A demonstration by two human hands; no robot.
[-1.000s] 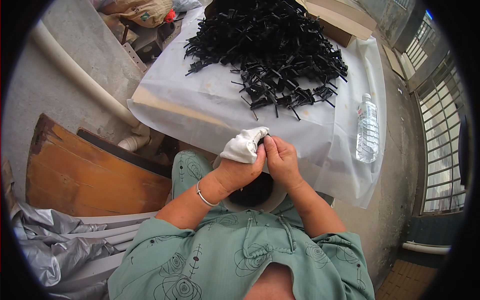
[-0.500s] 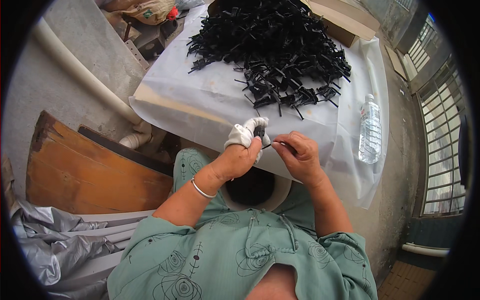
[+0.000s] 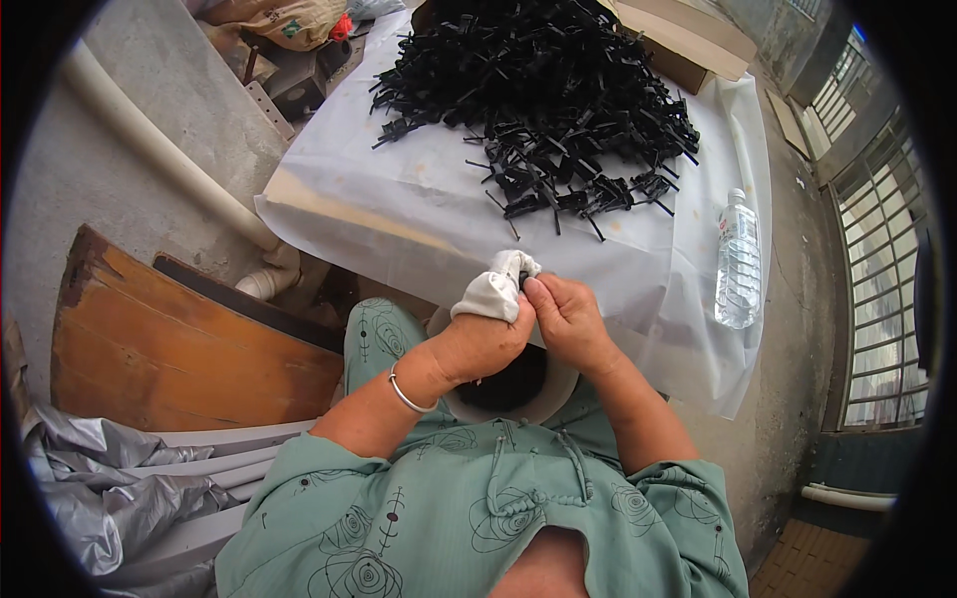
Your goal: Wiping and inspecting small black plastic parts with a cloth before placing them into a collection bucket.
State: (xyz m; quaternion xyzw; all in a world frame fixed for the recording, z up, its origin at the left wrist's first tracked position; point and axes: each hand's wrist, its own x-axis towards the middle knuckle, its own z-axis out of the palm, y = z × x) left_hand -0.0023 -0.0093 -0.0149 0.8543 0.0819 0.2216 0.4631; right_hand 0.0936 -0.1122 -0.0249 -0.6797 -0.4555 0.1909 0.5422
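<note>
I am holding one small black piece between my two hands, just above the near edge of the white-covered desk, roughly midway along that edge. My left hand, with a white cloth covering over its fingers, is closing around the piece from the left, and my right hand is pinching in from the right, thumb and fingertips drawn tight; the two hands are meeting, with no gap showing between them. My fingers are hiding most of the piece, so I cannot tell which way its long axis is running. The heap of black parts is lying straight ahead of my hands, spreading from the far edge toward the middle of the desk, its thin stems pointing every way. At its near fringe one stem is reaching toward the near edge, ending just beyond the tip of the cloth covering, so my left hand is sitting nearer to it than my right. The clear bottle is standing or lying by the right edge, well apart from both hands. Below them, a pale bucket is sitting between my knees, dark inside.
</note>
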